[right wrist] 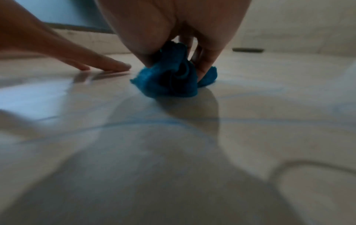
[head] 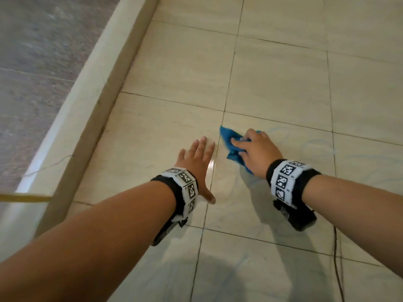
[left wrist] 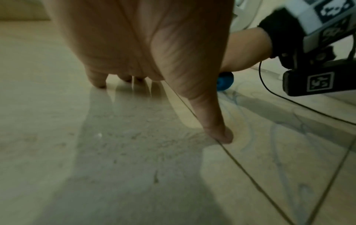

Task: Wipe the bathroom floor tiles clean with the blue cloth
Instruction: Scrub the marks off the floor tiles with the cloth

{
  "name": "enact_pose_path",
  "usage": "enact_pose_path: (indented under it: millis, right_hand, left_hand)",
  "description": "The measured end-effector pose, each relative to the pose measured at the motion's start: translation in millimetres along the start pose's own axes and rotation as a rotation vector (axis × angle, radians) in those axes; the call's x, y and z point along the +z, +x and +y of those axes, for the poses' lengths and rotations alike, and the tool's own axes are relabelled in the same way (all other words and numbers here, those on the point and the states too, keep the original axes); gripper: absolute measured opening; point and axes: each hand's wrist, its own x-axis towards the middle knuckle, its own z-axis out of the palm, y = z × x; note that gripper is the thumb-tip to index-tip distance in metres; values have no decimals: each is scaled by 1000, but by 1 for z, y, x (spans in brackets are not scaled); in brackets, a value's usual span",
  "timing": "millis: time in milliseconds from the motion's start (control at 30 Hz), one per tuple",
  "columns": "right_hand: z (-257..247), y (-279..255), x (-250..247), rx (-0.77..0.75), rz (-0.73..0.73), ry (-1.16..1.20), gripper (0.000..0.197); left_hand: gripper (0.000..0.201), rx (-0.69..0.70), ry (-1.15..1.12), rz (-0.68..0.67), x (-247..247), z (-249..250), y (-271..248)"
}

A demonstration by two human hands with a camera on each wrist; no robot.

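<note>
Right hand point(head: 254, 152) is gripping the bunched, fuzzy blue cloth point(head: 229, 142) against the glossy cream floor tiles point(head: 279, 83); at its nine o'clock, left hand point(head: 196, 162) is pressing flat, fingers straight, holding nothing.

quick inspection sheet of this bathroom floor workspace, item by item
surface: beige floor tiles with dark grout lines; faint blue streaks on the tile to the right of the cloth, and a glossy patch between the hands
job's things: blue cloth, bunched, touching the floor
clutter: nothing seen
grippers: left hand flat on the tile, fingers straight; right hand grips the cloth; both wear marker wristbands
cables: thin black cable trails across the floor from the right wrist camera
surroundings: raised beige curb along the left, darker grey flooring beyond it
</note>
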Motion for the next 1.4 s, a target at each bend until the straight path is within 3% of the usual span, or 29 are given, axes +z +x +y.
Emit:
enact_pose_path:
  millis: [67, 133, 200, 267, 367, 400, 500, 567, 700, 733, 767, 867, 900, 967, 1067, 1133, 1200, 1267, 1300, 1400]
  right_hand:
    - [-12, -14, 7, -74, -34, -66, 45]
    - [-24, -40, 16, -325, -99, -98, 50]
    - [-17, -42, 20, -470, -135, -126, 52]
    - [-5, -24, 7, -333, -145, -136, 48]
    - [3, -9, 0, -54, -38, -70, 46]
    - [-6, -14, 0, -49, -45, -63, 46]
    - [-25, -46, 13, -377, -162, -68, 46]
    - [-18, -45, 13, -455, -230, -68, 47]
    - [1, -19, 4, -70, -52, -12, 43]
    - [-6, -22, 6, -61, -36, -41, 44]
    - [-15, -29, 8, -109, -60, -62, 45]
    - [-28, -58, 22, -443, -168, -37, 50]
    - [-23, -56, 23, -475, -171, -39, 50]
    - [-14, -37, 12, -342, -139, -41, 44]
    - [-7, -17, 8, -70, 34, 82, 37]
    - [-21, -30, 11, -97, 17, 133, 36]
    - [-30, -54, 19, -301, -88, 140, 38]
    - [-21, -56, 19, -385, -176, 121, 40]
    - [-13, -47, 17, -360, -164, 90, 40]
    - [3, -21, 11, -72, 27, 118, 42]
  left_hand:
    - [146, -10, 28, 2, -1, 0, 1]
    - [145, -19, 50, -3, -1, 0, 2]
    - [146, -19, 41, -10, -2, -1, 3]
    - [147, -17, 16, -13, -2, -1, 2]
    - [147, -16, 11, -1, -2, -1, 2]
    - [147, -15, 14, 1, -2, -1, 2]
    - [146, -12, 21, 9, -1, -2, 2]
    - [146, -11, 20, 7, -1, -2, 2]
    - [147, -9, 2, 16, -2, -3, 2]
    - [147, -10, 3, 20, -1, -3, 2]
    - [147, -11, 8, 20, -1, -3, 2]
    - [146, -18, 13, 20, 0, -3, 2]
    - [146, -16, 12, 19, 0, -3, 2]
    - [146, -9, 16, 20, -1, -3, 2]
    - [146, -10, 10, 25, -2, -2, 1]
    - [145, -7, 17, 28, -1, -3, 2]
    - [146, -6, 12, 28, 0, -4, 3]
    - [146, -4, 11, 28, 1, -5, 3]
    - [146, -1, 13, 25, 1, -5, 3]
    - [146, 8, 33, 38, 1, -6, 1]
